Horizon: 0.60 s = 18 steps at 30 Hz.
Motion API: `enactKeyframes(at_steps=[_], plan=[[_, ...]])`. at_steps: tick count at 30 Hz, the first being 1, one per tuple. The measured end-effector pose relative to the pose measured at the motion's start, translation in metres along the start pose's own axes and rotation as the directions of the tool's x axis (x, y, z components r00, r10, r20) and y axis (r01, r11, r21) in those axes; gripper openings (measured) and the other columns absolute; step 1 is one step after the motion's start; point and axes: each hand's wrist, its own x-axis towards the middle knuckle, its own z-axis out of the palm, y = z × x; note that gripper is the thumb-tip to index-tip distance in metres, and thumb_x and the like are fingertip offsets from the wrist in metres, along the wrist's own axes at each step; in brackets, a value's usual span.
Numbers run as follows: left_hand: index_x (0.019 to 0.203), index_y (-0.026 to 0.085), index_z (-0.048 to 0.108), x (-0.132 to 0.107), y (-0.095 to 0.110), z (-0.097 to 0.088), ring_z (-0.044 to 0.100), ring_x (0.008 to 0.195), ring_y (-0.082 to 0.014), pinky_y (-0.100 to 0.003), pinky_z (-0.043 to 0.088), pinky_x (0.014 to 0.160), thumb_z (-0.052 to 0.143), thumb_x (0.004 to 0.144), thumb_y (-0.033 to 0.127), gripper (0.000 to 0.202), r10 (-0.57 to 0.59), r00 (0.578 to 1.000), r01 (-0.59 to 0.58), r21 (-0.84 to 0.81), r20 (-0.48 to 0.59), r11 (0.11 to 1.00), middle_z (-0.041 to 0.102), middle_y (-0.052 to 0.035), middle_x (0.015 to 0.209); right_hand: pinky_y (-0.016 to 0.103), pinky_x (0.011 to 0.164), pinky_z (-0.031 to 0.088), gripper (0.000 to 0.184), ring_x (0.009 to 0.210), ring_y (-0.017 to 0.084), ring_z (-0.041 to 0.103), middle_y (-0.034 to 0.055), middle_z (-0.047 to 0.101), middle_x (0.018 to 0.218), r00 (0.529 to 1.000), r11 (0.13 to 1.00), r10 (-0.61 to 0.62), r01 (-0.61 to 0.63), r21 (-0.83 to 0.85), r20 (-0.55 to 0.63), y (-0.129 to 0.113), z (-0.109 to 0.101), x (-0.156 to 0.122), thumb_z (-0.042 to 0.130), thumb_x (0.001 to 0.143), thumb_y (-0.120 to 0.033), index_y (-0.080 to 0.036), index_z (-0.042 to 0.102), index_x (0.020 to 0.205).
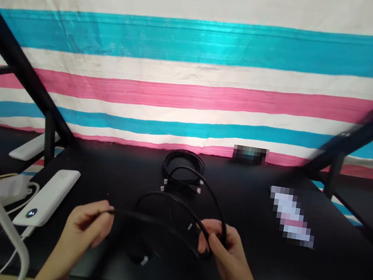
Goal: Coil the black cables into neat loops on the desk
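A black cable [160,222] runs between both my hands above a black table [292,277]. My left hand [87,226] pinches one stretch of it between thumb and fingers. My right hand [224,248] is closed round the cable's loops, which arch up and back from it. One silver-tipped plug [144,260] of the cable hangs near the table in front of me. Farther back lies a coiled bundle of black cables [182,170] with white-tipped plugs.
A white power bank [48,196] with a lit button lies at the left, a white cord leading from it. Another white slab [31,147] lies behind it. Black frame struts [24,73] rise on both sides. A striped pink, blue and white sheet [197,67] hangs behind.
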Motion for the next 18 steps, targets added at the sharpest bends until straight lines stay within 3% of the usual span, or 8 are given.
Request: enactKeyframes(at_steps=[3, 5, 9, 11, 13, 15, 17, 18], plan=[[0.055, 0.017, 0.063, -0.009, 0.016, 0.006, 0.042, 0.042, -0.0098, -0.020, 0.032, 0.041, 0.074, 0.064, 0.036, 0.024, 0.044, 0.960, -0.125, 0.284, 0.277, 0.951, 0.048, 0.0004, 0.045, 0.024, 0.063, 0.045, 0.023, 0.063, 0.013, 0.059, 0.0018, 0.067, 0.063, 0.998, 1.000, -0.010, 0.012, -0.029, 0.069, -0.002, 0.008, -0.002, 0.060, 0.084, -0.039, -0.022, 0.071, 0.094], [0.054, 0.017, 0.063, -0.016, 0.027, 0.018, 0.040, 0.042, -0.0093, -0.020, 0.029, 0.041, 0.073, 0.065, 0.034, 0.023, 0.000, 0.924, -0.165, 0.401, 0.382, 0.901, 0.047, 0.0015, 0.045, 0.024, 0.062, 0.045, 0.024, 0.061, 0.012, 0.058, 0.0021, 0.068, 0.064, 0.994, 0.999, -0.014, 0.018, -0.034, 0.113, -0.005, 0.016, -0.002, 0.059, 0.084, -0.040, -0.022, 0.072, 0.095], [0.056, 0.017, 0.065, -0.021, 0.036, 0.043, 0.043, 0.048, -0.0094, -0.020, 0.029, 0.046, 0.073, 0.067, 0.034, 0.021, -0.100, 0.803, -0.257, 0.492, 0.588, 0.832, 0.050, 0.0019, 0.050, 0.022, 0.056, 0.043, 0.025, 0.057, 0.012, 0.056, 0.0029, 0.070, 0.067, 0.971, 0.991, 0.014, 0.018, -0.130, 0.237, -0.013, 0.032, -0.002, 0.058, 0.084, -0.040, -0.022, 0.073, 0.095], [0.054, 0.016, 0.065, -0.018, 0.035, 0.045, 0.043, 0.049, -0.0092, -0.021, 0.030, 0.048, 0.068, 0.074, 0.033, 0.026, -0.077, 0.762, -0.305, 0.461, 0.643, 0.833, 0.048, 0.0021, 0.048, 0.022, 0.055, 0.042, 0.020, 0.057, 0.012, 0.056, 0.0022, 0.071, 0.069, 0.965, 0.968, 0.035, 0.033, -0.250, 0.260, -0.016, 0.037, -0.001, 0.062, 0.082, -0.034, -0.023, 0.074, 0.093], [0.049, 0.016, 0.062, -0.011, 0.031, 0.038, 0.042, 0.046, -0.0087, -0.021, 0.030, 0.047, 0.062, 0.078, 0.031, 0.033, 0.009, 0.808, -0.305, 0.405, 0.590, 0.862, 0.046, 0.0020, 0.044, 0.022, 0.058, 0.043, 0.016, 0.064, 0.013, 0.058, 0.0024, 0.071, 0.073, 0.974, 0.937, -0.015, 0.092, -0.336, 0.225, -0.016, 0.036, 0.001, 0.062, 0.082, -0.030, -0.024, 0.075, 0.089], [0.046, 0.016, 0.058, -0.001, 0.025, 0.024, 0.042, 0.044, -0.0081, -0.020, 0.030, 0.045, 0.063, 0.077, 0.030, 0.034, 0.097, 0.903, -0.247, 0.322, 0.419, 0.914, 0.049, 0.0014, 0.045, 0.023, 0.061, 0.045, 0.018, 0.070, 0.014, 0.059, 0.0041, 0.069, 0.080, 0.984, 0.926, -0.119, 0.158, -0.343, 0.132, -0.015, 0.026, 0.004, 0.058, 0.084, -0.031, -0.023, 0.074, 0.087], [0.047, 0.016, 0.054, 0.010, 0.018, 0.008, 0.033, 0.038, -0.0055, -0.019, 0.026, 0.039, 0.066, 0.075, 0.035, 0.036, 0.111, 0.987, -0.127, 0.138, 0.118, 0.982, 0.043, 0.0039, 0.041, 0.022, 0.054, 0.044, 0.022, 0.065, 0.013, 0.057, 0.0056, 0.067, 0.084, 0.981, 0.947, -0.193, 0.177, -0.266, -0.033, -0.014, 0.009, 0.007, 0.056, 0.085, -0.037, -0.023, 0.072, 0.089], [0.047, 0.016, 0.050, 0.017, 0.015, 0.000, 0.026, 0.035, -0.0044, -0.018, 0.025, 0.037, 0.066, 0.075, 0.039, 0.040, 0.070, 0.997, -0.071, -0.006, -0.027, 0.997, 0.035, 0.0065, 0.037, 0.020, 0.047, 0.041, 0.022, 0.057, 0.010, 0.053, 0.0051, 0.066, 0.083, 0.966, 0.965, -0.201, 0.169, -0.199, -0.160, -0.014, -0.001, 0.008, 0.058, 0.084, -0.040, -0.023, 0.071, 0.089]])
